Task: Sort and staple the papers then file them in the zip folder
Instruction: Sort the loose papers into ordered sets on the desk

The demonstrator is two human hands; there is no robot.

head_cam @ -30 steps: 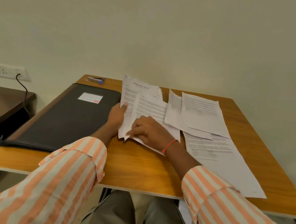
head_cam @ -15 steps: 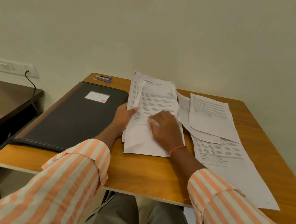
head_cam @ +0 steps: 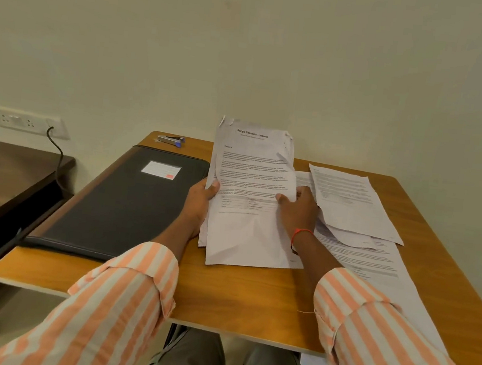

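Note:
A stack of printed papers [head_cam: 253,165] stands tilted up off the wooden table [head_cam: 251,296], its lower edge near the table top. My left hand [head_cam: 200,200] grips the stack's left edge, thumb on the front sheet. My right hand [head_cam: 299,212] grips the right edge, thumb on the front too. More loose papers [head_cam: 350,202] lie spread on the table to the right. The black zip folder [head_cam: 124,202] lies flat and closed at the left of the table. A small stapler [head_cam: 170,140] rests at the far left corner behind the folder.
A dark side table [head_cam: 4,187] stands to the left, lower than the desk. A wall socket [head_cam: 26,121] with a black cable is on the wall behind it. The wall runs close behind the table's far edge.
Both hands gathered the sheets that lay flat, squared them into one stack and raised it upright. My right hand moved from pressing on top to holding the right edge.

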